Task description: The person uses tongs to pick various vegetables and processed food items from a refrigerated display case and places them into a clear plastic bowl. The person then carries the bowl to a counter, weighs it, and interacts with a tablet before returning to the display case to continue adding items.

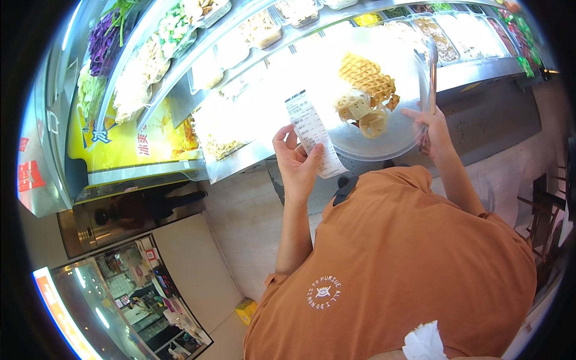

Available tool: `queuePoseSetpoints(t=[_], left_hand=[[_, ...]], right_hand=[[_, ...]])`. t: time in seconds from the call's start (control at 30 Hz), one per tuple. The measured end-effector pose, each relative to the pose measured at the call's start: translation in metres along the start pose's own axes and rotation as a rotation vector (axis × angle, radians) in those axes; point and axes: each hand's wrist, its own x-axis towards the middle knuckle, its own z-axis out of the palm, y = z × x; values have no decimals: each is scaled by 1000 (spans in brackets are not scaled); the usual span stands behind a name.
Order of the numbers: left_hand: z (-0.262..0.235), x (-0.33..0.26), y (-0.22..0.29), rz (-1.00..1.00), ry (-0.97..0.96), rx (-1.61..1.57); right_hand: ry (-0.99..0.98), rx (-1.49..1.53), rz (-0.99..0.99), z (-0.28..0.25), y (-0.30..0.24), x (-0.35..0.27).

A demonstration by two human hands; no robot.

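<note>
A long white printed receipt (307, 129) is pinched between the thumb and fingers of my left hand (297, 162). My right hand (436, 129) is closed around a pair of metal tongs (432, 78), which point away from me, and its index finger reaches toward the rim of a large clear bowl (384, 153). Inside the bowl lie golden waffle-patterned pieces (367, 77), pale lotus root slices (353, 99), a spongy tofu block (360, 110) and a curled tan piece (373, 124). Whether my right hand also grips the rim is hard to see.
Lit display shelves curve along the far side. Clear tubs of sliced food (261, 30) and purple shredded vegetable (104, 42) stand at the left, with filled trays (437, 37) at the far right. A yellow printed panel (129, 144) fronts the left counter. Dark chairs (540, 207) stand at the right.
</note>
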Motion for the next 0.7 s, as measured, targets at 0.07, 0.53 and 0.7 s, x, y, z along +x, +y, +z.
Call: queuePoseSetpoints(t=[0.07, 0.53, 0.7], left_hand=[[-5, -3, -1, -6, -4, -2], [-37, -22, -16, -3, 69, -25], [-52, -25, -21, -3, 78, -47]], right_hand=[[-9, -11, -12, 3, 4, -4], [-46, -19, 18, 26, 27, -4], [-38, -36, 23, 40, 34, -10]])
